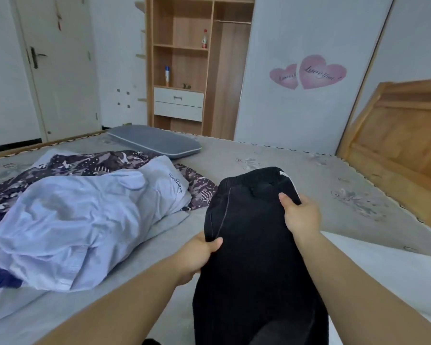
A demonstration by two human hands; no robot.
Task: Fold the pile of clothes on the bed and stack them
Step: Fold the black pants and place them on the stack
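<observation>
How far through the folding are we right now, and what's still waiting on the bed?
Done: no folded stack shows anywhere on the grey mattress. In hand: the left hand and right hand both grip the black elastic-waist trousers, lifted and not yet folded. Left: the pale blue shirt, the dark patterned garment beneath it and a navy cloth lie crumpled, unfolded.

The long black fabric trousers (254, 245) run off the bottom edge, their folds hiding the left hand's (197, 255) and right hand's (300, 217) fingers.
</observation>
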